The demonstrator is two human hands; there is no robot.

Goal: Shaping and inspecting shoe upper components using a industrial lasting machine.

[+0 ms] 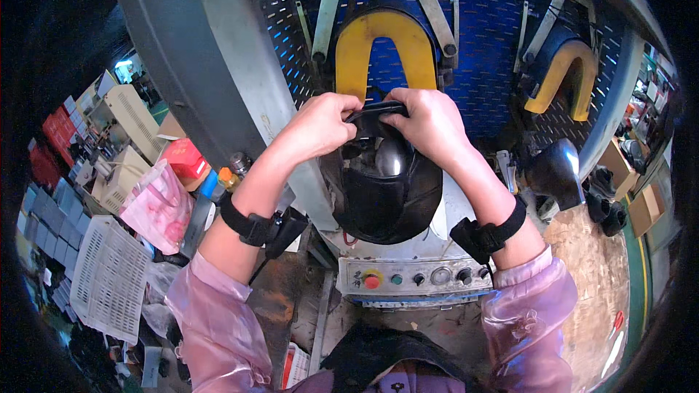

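Note:
Both of my hands meet in front of a large yellow U-shaped pad (354,40) on the machine. My left hand (329,125) pinches the left end of a black piece with a thick edge (378,110). The other end is between the thumb and fingers of my right hand (431,122). Just below sits a black rounded machine part (386,200), with a shiny dome-shaped spot (392,158) in its hollow. Whether the held piece is joined to that part, I cannot tell. Dark wrist straps circle both my forearms.
A control panel (415,282) with a red button and several knobs fronts the machine. A second yellow U-shaped pad (561,80) hangs at right, above a wooden board (582,269). At left are a grey machine column (240,44), a pink bag (159,207) and a white plastic basket (109,276).

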